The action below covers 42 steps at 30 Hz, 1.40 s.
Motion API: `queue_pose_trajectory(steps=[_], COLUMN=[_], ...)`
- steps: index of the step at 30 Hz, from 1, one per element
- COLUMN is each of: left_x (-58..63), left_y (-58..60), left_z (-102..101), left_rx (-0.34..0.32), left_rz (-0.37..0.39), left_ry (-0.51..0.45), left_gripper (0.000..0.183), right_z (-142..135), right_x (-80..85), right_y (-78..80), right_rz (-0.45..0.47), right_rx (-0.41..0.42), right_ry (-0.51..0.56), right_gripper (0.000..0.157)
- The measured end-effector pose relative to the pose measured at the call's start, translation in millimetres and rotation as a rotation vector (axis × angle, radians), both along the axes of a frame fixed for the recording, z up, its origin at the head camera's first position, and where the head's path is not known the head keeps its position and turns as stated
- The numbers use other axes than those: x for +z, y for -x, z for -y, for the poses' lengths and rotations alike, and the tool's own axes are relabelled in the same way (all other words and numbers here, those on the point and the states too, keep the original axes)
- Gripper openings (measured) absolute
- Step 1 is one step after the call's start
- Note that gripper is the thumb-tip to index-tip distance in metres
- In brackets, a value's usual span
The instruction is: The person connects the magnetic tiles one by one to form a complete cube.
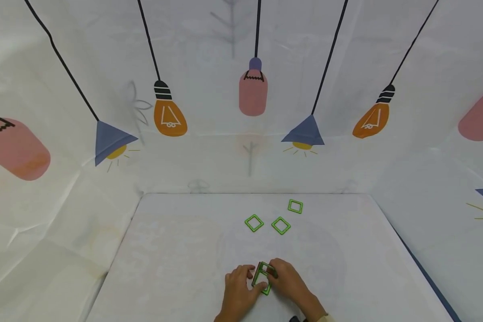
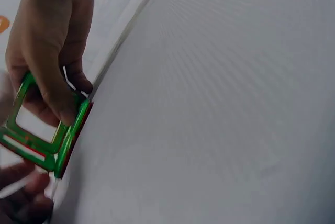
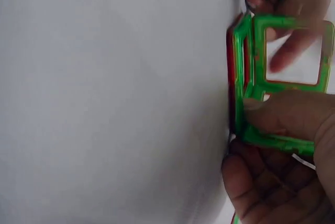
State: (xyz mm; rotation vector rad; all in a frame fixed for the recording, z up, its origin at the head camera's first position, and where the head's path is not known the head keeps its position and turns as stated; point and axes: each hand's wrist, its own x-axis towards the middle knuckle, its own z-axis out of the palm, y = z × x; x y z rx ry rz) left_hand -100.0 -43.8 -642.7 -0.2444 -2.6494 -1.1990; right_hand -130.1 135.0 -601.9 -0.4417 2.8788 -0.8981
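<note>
Green square frame tiles, with some red edges, are joined at angles into a small box-like magnetic tile structure near the front of the table. My left hand grips it from the left; in the left wrist view the thumb presses on one green frame. On the other side, my right hand pinches it, and the right wrist view shows that thumb over a tile beside an upright one. Parts of the structure are hidden behind fingers.
Three loose green square tiles lie farther back on the white table: one to the left, one in the middle, one farthest back. A white sheet printed with lamps surrounds the table's back and sides.
</note>
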Motion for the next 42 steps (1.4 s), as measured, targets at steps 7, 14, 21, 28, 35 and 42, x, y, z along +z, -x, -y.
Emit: queue_pose_trajectory(steps=[7,14,21,28,35,42], left_x=[-4.4,-12.5,-11.5,-12.3,-12.0,-10.2], left_y=[1.5,2.1,2.6,2.2,2.0,3.3], left_z=[12,15,16,15,15,17], left_rx=[-0.082,-0.2,-0.169,-0.148,-0.187,-0.17], left_rz=[-0.082,-0.076,-0.055,-0.05,-0.033,-0.069], left_ry=[-0.334,-0.223,-0.185,-0.204,-0.217,-0.221], left_gripper=[0.019,0.035,0.024,0.016,0.024,0.021], right_z=[-4,-3,-1,-10,-46,-64], right_x=[-1.3,-0.1,-1.1,-1.8,5.5,13.3], right_y=[6.3,9.7,10.1,8.0,16.4,37.9], right_rz=[-0.007,-0.01,-0.022,-0.017,0.086,0.031], right_rx=[0.093,0.22,0.222,0.206,0.08,-0.15], right_ry=[-0.001,-0.025,-0.047,-0.004,0.048,0.036], right_gripper=[0.017,0.013,0.015,0.026,0.027,0.014])
